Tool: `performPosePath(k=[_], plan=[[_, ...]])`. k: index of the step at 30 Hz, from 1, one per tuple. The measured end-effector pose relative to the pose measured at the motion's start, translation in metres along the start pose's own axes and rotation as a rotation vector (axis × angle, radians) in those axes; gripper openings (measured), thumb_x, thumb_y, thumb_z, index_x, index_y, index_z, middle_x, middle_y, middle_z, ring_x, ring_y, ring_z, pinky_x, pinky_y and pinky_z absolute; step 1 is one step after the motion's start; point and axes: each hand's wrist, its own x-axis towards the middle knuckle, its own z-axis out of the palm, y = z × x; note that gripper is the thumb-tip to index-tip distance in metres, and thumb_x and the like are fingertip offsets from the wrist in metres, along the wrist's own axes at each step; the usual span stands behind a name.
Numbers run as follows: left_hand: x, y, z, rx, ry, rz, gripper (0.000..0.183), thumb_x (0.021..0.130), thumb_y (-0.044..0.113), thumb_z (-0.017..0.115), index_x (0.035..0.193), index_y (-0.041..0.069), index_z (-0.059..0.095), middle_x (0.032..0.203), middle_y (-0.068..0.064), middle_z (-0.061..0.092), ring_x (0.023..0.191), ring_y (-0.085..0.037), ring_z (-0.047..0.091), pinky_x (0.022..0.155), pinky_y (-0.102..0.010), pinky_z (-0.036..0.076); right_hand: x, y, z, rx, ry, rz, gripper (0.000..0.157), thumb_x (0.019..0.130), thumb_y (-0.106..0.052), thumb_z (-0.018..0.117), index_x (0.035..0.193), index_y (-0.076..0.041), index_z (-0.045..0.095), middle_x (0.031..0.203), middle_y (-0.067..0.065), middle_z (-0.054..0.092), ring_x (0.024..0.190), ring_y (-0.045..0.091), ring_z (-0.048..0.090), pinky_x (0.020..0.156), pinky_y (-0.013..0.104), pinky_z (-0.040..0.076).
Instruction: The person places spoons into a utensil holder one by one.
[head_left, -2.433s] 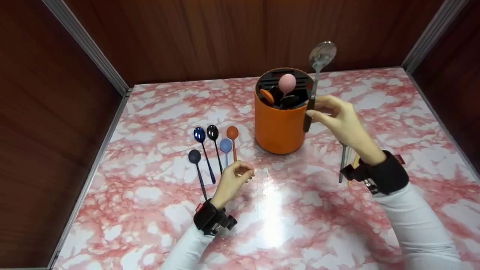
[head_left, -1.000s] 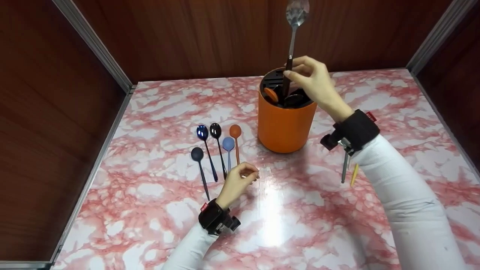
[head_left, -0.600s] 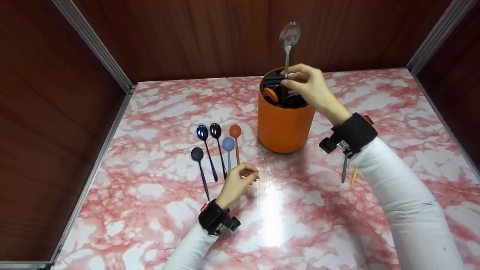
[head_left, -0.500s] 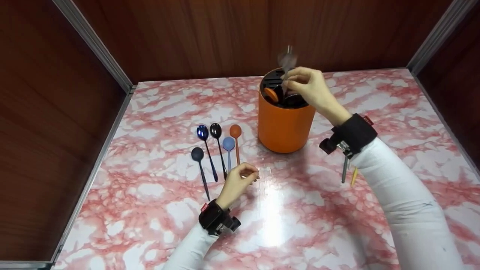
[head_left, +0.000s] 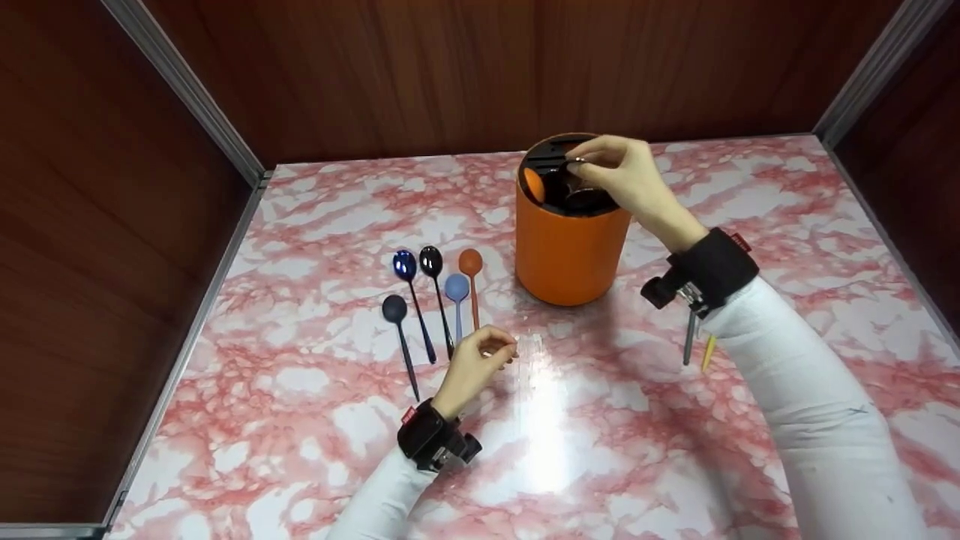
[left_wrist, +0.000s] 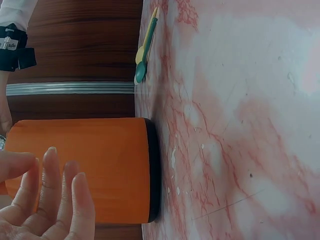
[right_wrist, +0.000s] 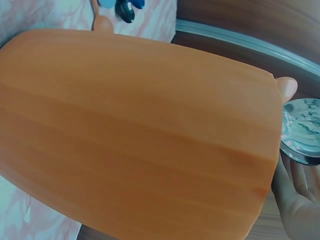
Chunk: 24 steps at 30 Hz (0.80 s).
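Observation:
My right hand point(head_left: 636, 184) is over the top of an orange round utensil holder point(head_left: 570, 259), its thumb and fingertips pinching a metal spoon at the bowl end. That shiny bowl point(right_wrist: 302, 125) shows between thumb and fingers in the right wrist view; its dark handle is down inside the holder, hidden. An orange spoon head point(head_left: 533, 185) and a dark spoon head point(head_left: 589, 199) poke out of the holder's black slotted top. Lower down, my left hand point(head_left: 469, 367) hovers loosely curled near the spoons on the table, thumb against index finger, holding nothing.
Left of the holder lie a shiny blue spoon point(head_left: 405, 265), a shiny black one point(head_left: 431, 261), a matte dark one point(head_left: 394, 308), a light blue one point(head_left: 457, 288) and an orange one point(head_left: 470, 262). Green point(left_wrist: 141, 71) and yellow point(left_wrist: 140, 54) spoons lie right. Wood panels enclose the table.
My right hand has carried the metal spoon from the holder's right side over its top and lowered it handle-first; the spoon's bowl has sunk to the fingertips. The left hand stays almost still.

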Motion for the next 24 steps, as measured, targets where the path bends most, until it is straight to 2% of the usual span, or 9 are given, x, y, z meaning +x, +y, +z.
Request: performPosePath(k=[8, 18, 20, 24], plan=[[-0.0005, 0.0008, -0.0009, -0.001, -0.008, -0.009, 0.013, 0.082, -0.003, 0.055, 0.091, -0.012, 0.057, 0.084, -0.025, 0.06, 0.076, -0.03, 0.057, 0.062, -0.018, 0.048, -0.0022, -0.005, -0.0003, -0.109, 0.045, -0.056, 0.014, 0.079, -0.011, 0.066, 0.091, -0.004, 0.067, 0.084, -0.003, 0.064, 0.079, 0.009, 0.059, 0.071, 0.016, 0.047], [-0.0007, -0.0002, -0.0006, -0.021, -0.005, -0.006, 0.012, 0.081, -0.004, 0.055, 0.09, -0.013, 0.057, 0.083, -0.026, 0.06, 0.074, -0.028, 0.058, 0.061, -0.018, 0.048, -0.0015, -0.0032, 0.0031, -0.024, 0.05, -0.097, 0.007, 0.077, -0.006, 0.067, 0.082, -0.004, 0.068, 0.082, -0.001, 0.066, 0.082, 0.011, 0.059, 0.07, 0.015, 0.048], [-0.0005, -0.0002, -0.0005, -0.021, -0.004, -0.004, 0.012, 0.081, -0.004, 0.055, 0.089, -0.012, 0.057, 0.082, -0.025, 0.06, 0.073, -0.028, 0.058, 0.062, -0.021, 0.05, -0.0011, -0.0029, 0.0038, -0.014, 0.055, -0.096, 0.006, 0.076, -0.006, 0.068, 0.081, -0.004, 0.069, 0.081, -0.001, 0.066, 0.081, 0.01, 0.059, 0.069, 0.014, 0.048], [-0.0005, -0.0006, -0.0006, -0.031, -0.005, -0.002, 0.011, 0.081, -0.004, 0.055, 0.089, -0.012, 0.057, 0.081, -0.025, 0.06, 0.075, -0.034, 0.058, 0.065, -0.037, 0.052, -0.0009, -0.0022, 0.0047, -0.02, 0.048, -0.1, 0.006, 0.077, -0.006, 0.067, 0.082, -0.003, 0.068, 0.081, -0.001, 0.065, 0.08, 0.01, 0.058, 0.069, 0.014, 0.048]])
